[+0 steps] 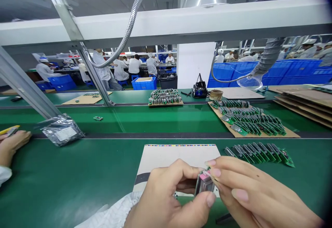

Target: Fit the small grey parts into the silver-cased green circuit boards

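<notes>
My left hand [168,197] and my right hand [249,193] meet low in the middle of the view. Both pinch one small grey part with a pink top [204,182], held upright between the fingertips. A green corner shows at its top under my right forefinger. The hands hover over a pale cardboard sheet [171,157] lying on the green bench [77,176]. A row of small green circuit boards [259,153] lies just right of the sheet, close to my right hand.
Another person's hand [11,145] with a yellow tool rests at the left edge beside a silver antistatic bag [62,131]. More boards on cardboard [249,119] and a further stack [164,97] lie beyond the conveyor belt. Brown cardboard sheets [303,100] are piled at the right. Workers stand behind.
</notes>
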Demonstrator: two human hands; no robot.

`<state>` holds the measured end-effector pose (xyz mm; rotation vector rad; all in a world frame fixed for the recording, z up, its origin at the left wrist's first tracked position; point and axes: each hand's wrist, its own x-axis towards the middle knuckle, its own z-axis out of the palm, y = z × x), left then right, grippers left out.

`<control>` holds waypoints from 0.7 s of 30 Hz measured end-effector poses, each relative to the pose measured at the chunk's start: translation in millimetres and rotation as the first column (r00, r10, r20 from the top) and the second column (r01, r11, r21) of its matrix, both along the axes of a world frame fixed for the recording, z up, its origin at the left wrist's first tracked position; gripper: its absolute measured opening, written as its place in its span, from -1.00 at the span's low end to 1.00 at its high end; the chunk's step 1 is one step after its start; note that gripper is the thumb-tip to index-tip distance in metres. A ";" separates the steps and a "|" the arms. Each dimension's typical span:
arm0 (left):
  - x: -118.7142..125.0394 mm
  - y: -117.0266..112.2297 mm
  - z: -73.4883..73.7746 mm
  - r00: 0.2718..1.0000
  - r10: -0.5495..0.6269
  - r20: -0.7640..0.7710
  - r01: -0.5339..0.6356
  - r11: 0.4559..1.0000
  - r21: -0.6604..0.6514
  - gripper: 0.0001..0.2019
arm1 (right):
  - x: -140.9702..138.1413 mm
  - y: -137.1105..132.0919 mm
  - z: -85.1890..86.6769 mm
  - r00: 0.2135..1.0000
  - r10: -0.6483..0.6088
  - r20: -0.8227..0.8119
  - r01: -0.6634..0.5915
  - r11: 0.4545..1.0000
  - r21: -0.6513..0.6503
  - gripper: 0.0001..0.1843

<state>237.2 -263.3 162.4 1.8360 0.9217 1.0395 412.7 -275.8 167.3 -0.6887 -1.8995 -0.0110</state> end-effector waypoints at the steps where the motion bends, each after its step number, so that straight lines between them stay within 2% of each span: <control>1: 0.2 0.1 0.4 1.000 0.000 0.002 0.000 1.000 0.004 -0.85 | 1.0 0.0 -0.7 1.000 0.004 0.008 -0.004 1.000 0.006 -0.70; 4: 0.5 0.5 1.7 1.000 -0.002 0.008 0.002 1.000 0.027 -0.90 | 8.3 -0.7 -8.7 0.995 0.033 0.090 -0.035 0.999 0.024 -0.56; 7: 0.5 1.6 1.5 1.000 -0.022 0.010 0.021 0.999 0.050 -0.91 | 11.1 -1.7 -17.9 0.991 0.062 0.117 -0.066 0.998 0.026 -0.54; 9: 0.3 2.7 0.5 1.000 -0.018 0.006 0.017 0.998 0.062 -0.91 | 7.3 -2.1 -21.6 0.999 0.046 0.010 -0.046 0.999 0.020 -0.56; 13: 0.0 4.0 -0.7 1.000 0.011 -0.010 -0.011 0.998 0.068 -0.93 | -2.8 -1.8 -23.3 0.970 0.036 -0.241 -0.064 0.992 -0.113 -0.61; 17: 0.5 4.0 0.2 1.000 -0.008 -0.028 0.010 0.997 0.082 -0.94 | -4.3 0.8 -21.9 0.950 0.069 -0.303 -0.129 0.975 -0.183 -0.71; 21: 0.1 4.0 -2.1 0.996 0.016 -0.091 -0.001 0.987 0.161 -0.92 | -3.5 2.5 -20.4 0.935 0.067 -0.349 -0.159 0.958 -0.240 -0.70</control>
